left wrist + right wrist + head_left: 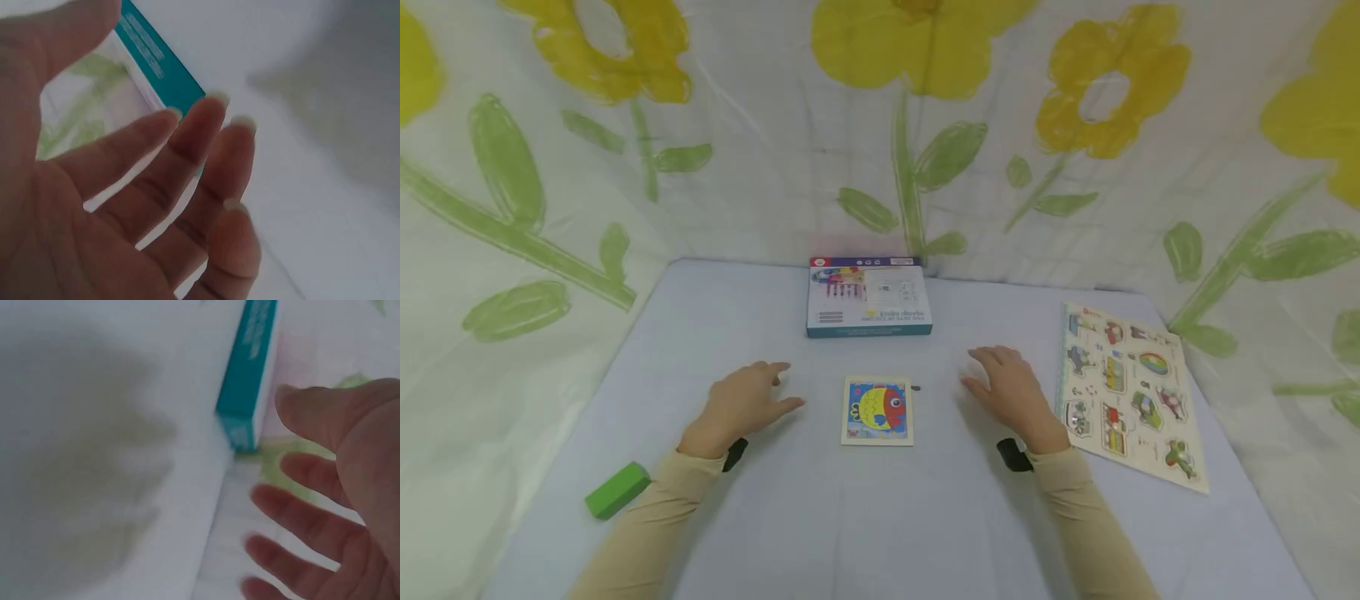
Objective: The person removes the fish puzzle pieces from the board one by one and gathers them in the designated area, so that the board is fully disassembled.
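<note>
A small square fish puzzle point(877, 411) in a pale frame lies on the table between both hands. To its left my left hand point(741, 408) hovers with relaxed, spread fingers, holding nothing. On the other side my right hand point(1011, 396) is held apart from the puzzle, its fingers loosely extended and no object in them. A tiny dark piece point(916, 387) lies beside the puzzle's upper right edge. In both wrist views the fingers are spread, with the teal side of a box point(164, 62) beyond them.
The flat cardboard box point(868, 300) lies at the table's back edge. A larger picture board point(1131, 392) with several vehicle shapes is at the right, near my right hand. A green block point(617, 490) lies by my left forearm. A flower-painted curtain point(752, 167) surrounds the table.
</note>
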A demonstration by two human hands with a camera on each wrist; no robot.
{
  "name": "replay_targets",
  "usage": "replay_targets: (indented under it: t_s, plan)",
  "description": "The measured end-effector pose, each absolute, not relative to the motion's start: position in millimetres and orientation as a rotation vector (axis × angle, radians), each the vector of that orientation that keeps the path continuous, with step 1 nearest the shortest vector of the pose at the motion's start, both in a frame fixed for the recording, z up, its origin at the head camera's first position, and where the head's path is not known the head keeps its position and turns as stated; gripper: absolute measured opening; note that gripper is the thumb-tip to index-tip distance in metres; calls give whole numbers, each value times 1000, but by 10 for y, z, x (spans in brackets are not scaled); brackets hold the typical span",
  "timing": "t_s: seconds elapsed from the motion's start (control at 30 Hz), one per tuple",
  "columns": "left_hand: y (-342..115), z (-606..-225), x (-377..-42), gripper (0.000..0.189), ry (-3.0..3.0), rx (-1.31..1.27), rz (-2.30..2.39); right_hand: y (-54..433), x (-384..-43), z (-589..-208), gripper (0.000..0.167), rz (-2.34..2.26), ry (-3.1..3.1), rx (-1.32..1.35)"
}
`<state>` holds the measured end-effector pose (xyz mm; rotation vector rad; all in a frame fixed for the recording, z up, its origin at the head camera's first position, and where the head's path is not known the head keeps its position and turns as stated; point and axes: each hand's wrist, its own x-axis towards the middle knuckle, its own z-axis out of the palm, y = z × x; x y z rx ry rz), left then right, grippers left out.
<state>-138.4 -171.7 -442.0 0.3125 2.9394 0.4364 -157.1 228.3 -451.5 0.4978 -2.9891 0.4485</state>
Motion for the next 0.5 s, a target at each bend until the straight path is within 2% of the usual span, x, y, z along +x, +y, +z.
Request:
replay_targets:
  t_s: [0.3, 0.5]
  plan:
    - [-1136, -4549, -1348, 38, 2774, 552, 386, 1462, -1819, -4419, 34, 710, -3273, 683]
    - [-984, -4587, -1294, 39, 2777, 706, 329, 1058, -1941, -4565, 35, 688, -3310, 812]
